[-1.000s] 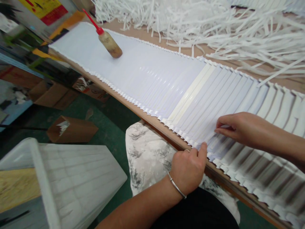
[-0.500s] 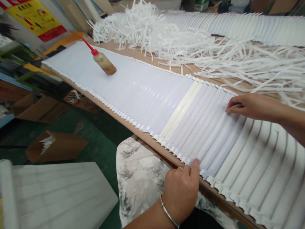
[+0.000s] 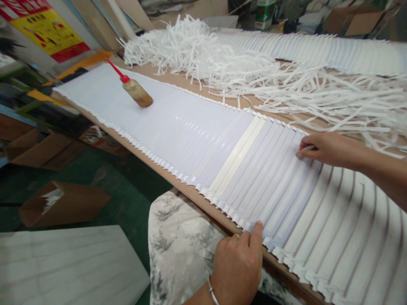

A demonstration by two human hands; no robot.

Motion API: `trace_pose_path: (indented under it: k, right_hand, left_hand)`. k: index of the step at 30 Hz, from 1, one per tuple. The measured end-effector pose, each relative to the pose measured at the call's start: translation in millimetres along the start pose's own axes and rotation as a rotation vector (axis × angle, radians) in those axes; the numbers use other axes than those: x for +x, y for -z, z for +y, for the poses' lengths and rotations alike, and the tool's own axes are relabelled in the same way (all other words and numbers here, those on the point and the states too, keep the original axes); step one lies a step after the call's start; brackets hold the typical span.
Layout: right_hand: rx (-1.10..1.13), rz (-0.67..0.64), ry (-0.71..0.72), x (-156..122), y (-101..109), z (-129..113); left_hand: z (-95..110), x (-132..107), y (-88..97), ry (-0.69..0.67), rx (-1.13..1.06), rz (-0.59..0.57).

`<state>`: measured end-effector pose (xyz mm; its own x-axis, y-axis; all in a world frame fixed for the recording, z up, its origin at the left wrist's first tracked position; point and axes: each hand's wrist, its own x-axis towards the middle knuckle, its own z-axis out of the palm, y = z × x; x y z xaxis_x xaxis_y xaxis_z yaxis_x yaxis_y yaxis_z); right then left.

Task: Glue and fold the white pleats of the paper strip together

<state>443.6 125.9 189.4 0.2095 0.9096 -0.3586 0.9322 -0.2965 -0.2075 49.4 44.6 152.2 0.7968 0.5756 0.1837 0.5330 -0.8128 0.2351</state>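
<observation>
A long row of overlapping white and bluish sheets (image 3: 330, 212), with folded tabs along both edges, lies on the brown work table. On its far side my right hand (image 3: 321, 148) is closed in a pinch on a thin white strip (image 3: 309, 148), just above the sheets. At the near edge my left hand (image 3: 238, 262) has its index fingertip pressed on the tabs and its other fingers curled in. Its thumb is hidden, so whatever it may grip cannot be seen. Two cream-coloured strips (image 3: 237, 152) cross the row left of my hands.
A squeeze bottle (image 3: 137, 93) with a red nozzle lies on the sheets farther left. Behind the row is a heap of loose white strips (image 3: 197, 55), then another row of sheets (image 3: 318, 48). An open carton (image 3: 66, 203) stands on the green floor.
The camera view has tilted slightly, so the whole scene sits a little lower and farther left. Both hands keep about the same places on the sheets.
</observation>
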Motion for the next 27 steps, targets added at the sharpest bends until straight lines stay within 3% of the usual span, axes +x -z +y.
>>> trace_pose_path:
  k: [9,27]
  right_hand:
    - [0.027,0.113,-0.063,15,11,29]
    - [-0.019,0.207,-0.105,41,-8,33]
  left_hand:
    - [-5,2,-5.6,-0.042,-0.003,0.088]
    - [-7,2,-8.0,-0.057,0.005,0.128]
